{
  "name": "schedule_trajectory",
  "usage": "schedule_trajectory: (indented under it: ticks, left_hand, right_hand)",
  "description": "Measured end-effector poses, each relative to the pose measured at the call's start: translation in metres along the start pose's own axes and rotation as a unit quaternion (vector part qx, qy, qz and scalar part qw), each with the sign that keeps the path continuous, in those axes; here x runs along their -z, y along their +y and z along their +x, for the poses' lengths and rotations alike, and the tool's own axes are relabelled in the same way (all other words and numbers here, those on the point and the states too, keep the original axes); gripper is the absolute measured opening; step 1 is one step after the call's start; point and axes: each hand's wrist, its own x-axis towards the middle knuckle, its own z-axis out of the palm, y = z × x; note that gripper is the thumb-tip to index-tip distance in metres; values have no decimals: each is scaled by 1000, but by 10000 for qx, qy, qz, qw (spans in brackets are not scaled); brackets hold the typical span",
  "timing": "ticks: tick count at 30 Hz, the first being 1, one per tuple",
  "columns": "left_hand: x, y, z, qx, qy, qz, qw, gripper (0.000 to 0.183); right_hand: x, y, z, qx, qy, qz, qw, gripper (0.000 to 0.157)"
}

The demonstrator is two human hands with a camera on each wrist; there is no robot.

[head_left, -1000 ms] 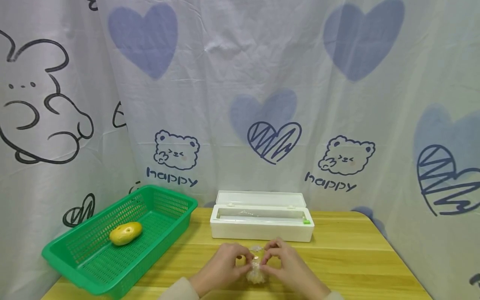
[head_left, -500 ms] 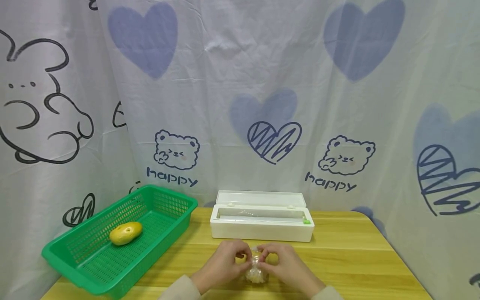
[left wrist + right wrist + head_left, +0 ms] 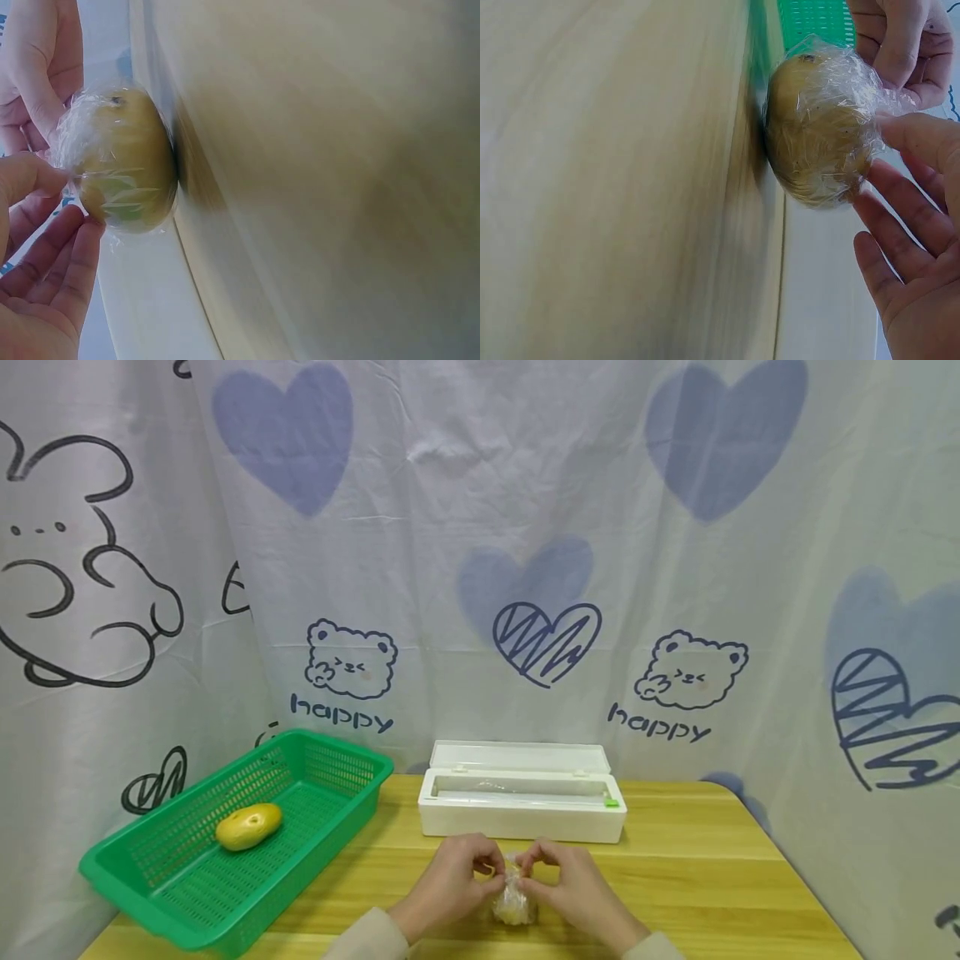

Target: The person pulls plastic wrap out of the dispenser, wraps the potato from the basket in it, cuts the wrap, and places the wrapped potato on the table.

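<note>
A yellow mango point(image 3: 142, 150) wrapped in clear cling film point(image 3: 855, 86) sits on the wooden table between my hands. My left hand point(image 3: 455, 878) pinches the gathered film on its left side, thumb against fingertips. On the other side, the thumb and index finger of my right hand point(image 3: 576, 885) pinch the film too. In the right wrist view, the film is bunched and wrinkled on the upper part of the mango, where both hands meet. The other fingertips of my right hand rest near the fruit. Part of the wrapped mango is hidden by my hands in the head view.
Behind my hands stands a white cling film box point(image 3: 521, 820) with its lid raised and a small green slider at its right end. To the left, a green basket point(image 3: 322, 852) holds a yellow mango point(image 3: 249, 827). A printed curtain point(image 3: 450, 485) hangs behind the table point(image 3: 705, 877).
Both hands have drawn slightly closer over the wrapped mango, and the right fingers have come down onto the film. The basket and the box stay where they were.
</note>
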Motion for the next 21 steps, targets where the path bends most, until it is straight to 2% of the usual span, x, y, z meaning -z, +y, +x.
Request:
schedule_trajectory:
  ticks: [3, 6, 14, 21]
  left_hand:
    - [0, -1, 1, 25, 10, -11, 10000, 21]
    - [-1, -1, 2, 96, 18, -94, 9999, 20]
    - [-1, -1, 4, 562, 36, -856, 9947, 16]
    - [0, -1, 7, 664, 15, -829, 9943, 19]
  right_hand:
    - [-1, 1, -1, 162, 68, -92, 9998, 14]
    - [-1, 1, -1, 114, 51, -66, 9999, 14]
    - [-1, 0, -1, 74, -57, -126, 9999, 5]
    - [-3, 1, -1, -213, -23, 63, 9998, 14]
